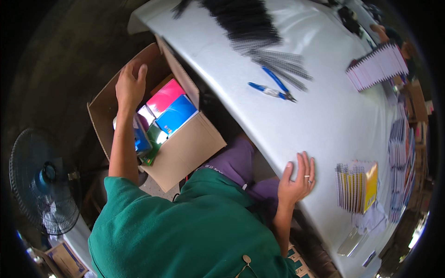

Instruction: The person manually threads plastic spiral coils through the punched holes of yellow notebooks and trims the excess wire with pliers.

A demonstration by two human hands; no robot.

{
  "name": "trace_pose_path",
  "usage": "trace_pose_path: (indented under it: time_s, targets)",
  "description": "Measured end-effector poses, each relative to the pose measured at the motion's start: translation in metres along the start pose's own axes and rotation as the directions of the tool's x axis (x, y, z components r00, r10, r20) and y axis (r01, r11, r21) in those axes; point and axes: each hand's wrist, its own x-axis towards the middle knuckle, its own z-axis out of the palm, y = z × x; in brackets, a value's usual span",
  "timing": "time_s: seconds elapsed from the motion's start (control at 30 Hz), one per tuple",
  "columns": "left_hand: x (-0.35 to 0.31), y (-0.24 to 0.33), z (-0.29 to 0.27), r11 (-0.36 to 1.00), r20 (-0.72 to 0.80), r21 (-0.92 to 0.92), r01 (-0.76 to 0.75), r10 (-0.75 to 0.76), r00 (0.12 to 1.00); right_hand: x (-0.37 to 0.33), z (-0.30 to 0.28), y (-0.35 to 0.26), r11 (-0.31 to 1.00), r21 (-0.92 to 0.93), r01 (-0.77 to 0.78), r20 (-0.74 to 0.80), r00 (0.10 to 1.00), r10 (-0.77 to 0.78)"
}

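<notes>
My left hand is over the open cardboard box at my left, near its far wall. Its thumb stands apart from the fingers, and nothing shows in it. Inside the box lie notebooks with a pink cover and a blue cover, plus a green one partly under my forearm. My right hand rests on the white table near its edge, fingers stretched out, a ring on one. Blue-handled cutting pliers lie farther up the table, away from both hands.
Black binding coils are heaped at the table's far end. A stack of spiral notebooks stands at the far right, yellow-covered ones at the near right, more piles beyond. A fan stands left of me.
</notes>
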Motion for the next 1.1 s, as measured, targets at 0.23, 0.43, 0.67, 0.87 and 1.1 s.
trace_pose_path:
  time_s: [0.23,0.43,0.67,0.87,1.1]
  targets:
    - [-0.024,-0.055,-0.011,0.921,0.229,0.385,0.055,-0.153,0.961,0.008,0.003,-0.005,0.999,0.012,-0.032,0.083,0.996,0.031]
    - [0.031,-0.016,0.043,0.921,0.651,0.380,-0.087,-0.199,0.733,0.036,0.016,-0.035,0.992,-0.012,0.126,0.342,0.933,-0.115]
    - [0.085,-0.100,0.164,0.880,0.475,-0.121,0.460,-0.355,0.805,0.047,0.016,-0.046,0.987,-0.011,0.159,0.399,0.906,-0.141]
    - [0.063,-0.168,0.188,0.647,0.529,-0.306,0.699,-0.495,0.689,0.047,0.017,-0.044,0.993,0.012,0.118,0.372,0.921,-0.114]
    - [0.067,-0.198,0.168,0.394,0.770,-0.324,0.860,-0.418,0.482,0.049,0.018,-0.047,0.995,-0.011,0.099,0.365,0.927,-0.088]
